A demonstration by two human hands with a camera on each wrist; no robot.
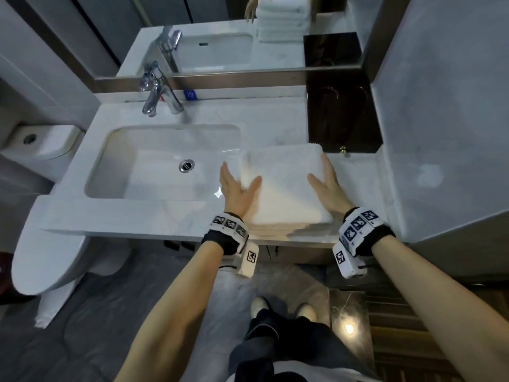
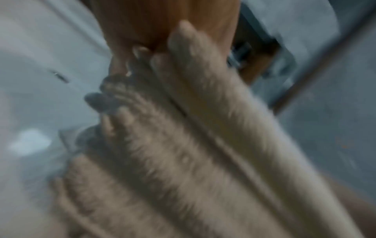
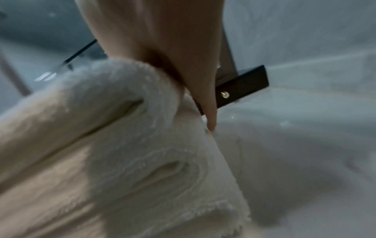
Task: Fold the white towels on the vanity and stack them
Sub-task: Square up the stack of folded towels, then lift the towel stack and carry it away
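Observation:
A stack of several folded white towels sits on the marble vanity, right of the sink. My left hand presses flat against the stack's left side, fingers straight and thumb lying on top. My right hand presses the right side the same way. The blurred left wrist view shows the towel layers edge-on below my left hand. In the right wrist view, my right hand lies along the rolled fold edges of the towels. Neither hand curls round the cloth.
The sink basin and chrome faucet lie left of the stack. A dark box with a brass knob stands behind it against the wall. The mirror runs along the back. A toilet is at far left.

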